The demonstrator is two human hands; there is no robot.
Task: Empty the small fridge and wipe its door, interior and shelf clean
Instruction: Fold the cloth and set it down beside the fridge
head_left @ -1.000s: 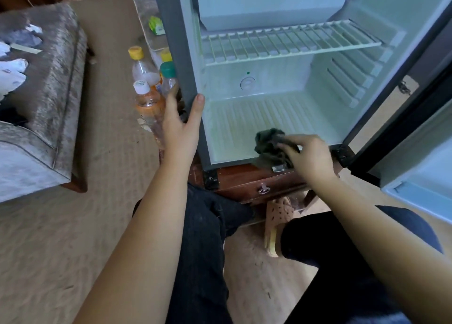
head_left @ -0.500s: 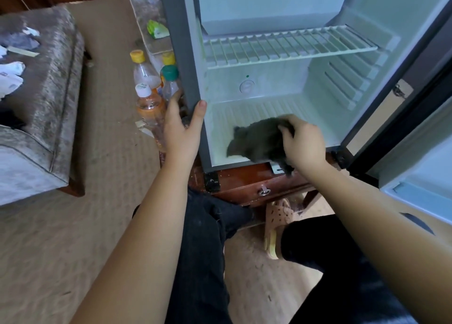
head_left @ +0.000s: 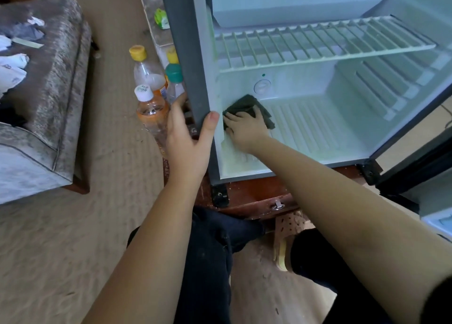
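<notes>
R grip (head_left: pixel 245 131) flat on cloth (head_left: pixel 244 103), fridge (head_left: pixel 318 128) floor, L side.

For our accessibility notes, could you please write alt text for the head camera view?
A person's right hand presses a dark cloth onto the floor of an open, empty small fridge, while the left hand grips its front left edge. Drink bottles stand outside, to its left.

Dark cloth (head_left: pixel 244 103) on ribbed fridge floor (head_left: pixel 318 130)

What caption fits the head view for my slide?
Right hand presses a dark cloth onto the floor of the fridge while the left hand grips its front edge.
</notes>
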